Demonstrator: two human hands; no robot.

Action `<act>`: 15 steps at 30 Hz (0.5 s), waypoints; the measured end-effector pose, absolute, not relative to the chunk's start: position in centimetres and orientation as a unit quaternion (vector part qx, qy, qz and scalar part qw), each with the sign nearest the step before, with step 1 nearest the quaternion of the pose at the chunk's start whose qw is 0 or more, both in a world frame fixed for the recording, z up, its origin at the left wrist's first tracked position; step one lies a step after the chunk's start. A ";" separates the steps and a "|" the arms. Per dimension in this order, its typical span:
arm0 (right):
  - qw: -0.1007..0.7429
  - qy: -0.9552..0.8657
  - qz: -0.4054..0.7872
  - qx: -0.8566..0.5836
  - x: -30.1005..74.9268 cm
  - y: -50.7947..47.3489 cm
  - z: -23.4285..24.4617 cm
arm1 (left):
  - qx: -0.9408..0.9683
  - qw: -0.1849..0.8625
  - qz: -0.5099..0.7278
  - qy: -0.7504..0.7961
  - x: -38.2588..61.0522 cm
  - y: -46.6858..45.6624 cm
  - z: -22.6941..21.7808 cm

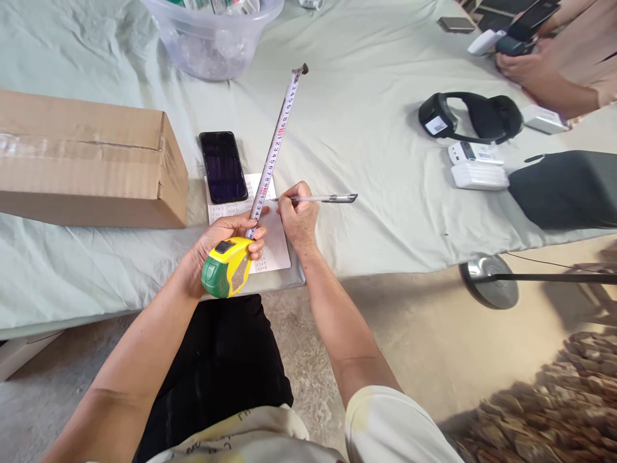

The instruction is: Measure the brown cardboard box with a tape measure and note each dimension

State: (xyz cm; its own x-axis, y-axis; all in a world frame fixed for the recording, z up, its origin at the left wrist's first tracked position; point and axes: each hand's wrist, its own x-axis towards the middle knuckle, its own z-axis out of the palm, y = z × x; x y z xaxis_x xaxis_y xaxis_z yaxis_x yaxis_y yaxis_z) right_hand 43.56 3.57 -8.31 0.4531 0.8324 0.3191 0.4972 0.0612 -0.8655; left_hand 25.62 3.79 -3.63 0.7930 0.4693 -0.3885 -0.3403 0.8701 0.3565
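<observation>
My left hand [231, 235] is closed around a yellow and green tape measure [225, 269] near the table's front edge. Its white blade [274, 145] is pulled out, slanting up and away to a dark end hook. In my right hand [299, 215] a clear pen [335, 199] is pinched, its tip over a sheet of paper [276, 247] with handwritten rows of figures. Part of that sheet is hidden by my left hand and the blade. A black smartphone [223, 167] lies on the sheet's upper left part.
A cardboard box [87, 161] stands at left, a translucent plastic tub [212, 42] at the back. Toward the right lie a black headset [470, 118], white devices [479, 175] and a dark case [563, 190]. Another person's hand [523, 64] holds a dark device at top right.
</observation>
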 end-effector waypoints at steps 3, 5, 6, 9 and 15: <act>0.544 -0.500 0.170 -0.652 43.8 3.6 -8.4 | 0.135 0.937 0.216 0.239 25.6 3.8 -3.7; 0.582 -0.464 0.186 -0.641 44.2 3.8 -8.7 | 0.134 0.936 0.217 0.242 25.6 3.9 -3.7; 0.611 -0.428 0.194 -0.637 44.5 3.9 -8.8 | 0.133 0.936 0.217 0.244 25.6 3.9 -3.8; 0.681 -0.323 0.216 -0.620 45.1 4.3 -9.1 | 0.128 0.936 0.216 0.246 25.6 3.8 -3.8; 0.637 -0.414 0.159 -0.630 45.3 4.6 -9.6 | 0.152 0.930 0.233 0.240 25.5 3.5 -3.7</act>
State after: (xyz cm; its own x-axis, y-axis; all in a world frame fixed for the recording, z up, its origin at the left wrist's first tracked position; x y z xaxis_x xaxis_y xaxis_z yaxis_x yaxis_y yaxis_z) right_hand 45.35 4.60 -9.61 0.6066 0.7248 0.3266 0.3191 0.1543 -0.9351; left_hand 25.46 3.51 -3.71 0.7762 0.5063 -0.3757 -0.3603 0.8453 0.3945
